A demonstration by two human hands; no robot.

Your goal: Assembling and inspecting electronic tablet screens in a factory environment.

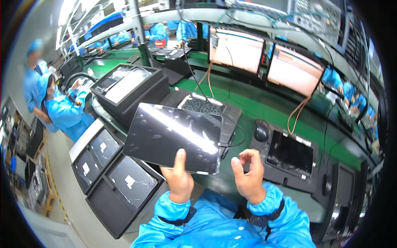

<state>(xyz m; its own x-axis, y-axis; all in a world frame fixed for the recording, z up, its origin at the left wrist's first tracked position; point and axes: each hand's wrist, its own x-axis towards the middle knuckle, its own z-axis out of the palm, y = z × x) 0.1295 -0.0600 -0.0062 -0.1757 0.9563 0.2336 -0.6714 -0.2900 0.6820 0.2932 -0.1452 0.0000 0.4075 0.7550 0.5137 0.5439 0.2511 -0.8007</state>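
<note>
A black tablet-like panel [165,132] with a glossy, smudged face is tilted in front of me, a bright light streak reflected across it. My left hand [178,184] grips its lower edge, thumb on the face and fingers hidden underneath. A thin black cable [237,142] ends at the panel's right edge; whether it is plugged in I cannot tell. Apart from the panel, to its right, my right hand [250,175] is closed, fingers curled and thumb tip close to the index finger. Anything pinched there is too small to make out.
Foam trays [120,215] with wrapped panels lie at left, below a stacked black box [124,87]. Another dark tablet [290,153] rests in a fixture at right, beside a mouse [261,130]. Two monitors [235,47] stand behind. Co-workers in blue [66,107] are at left.
</note>
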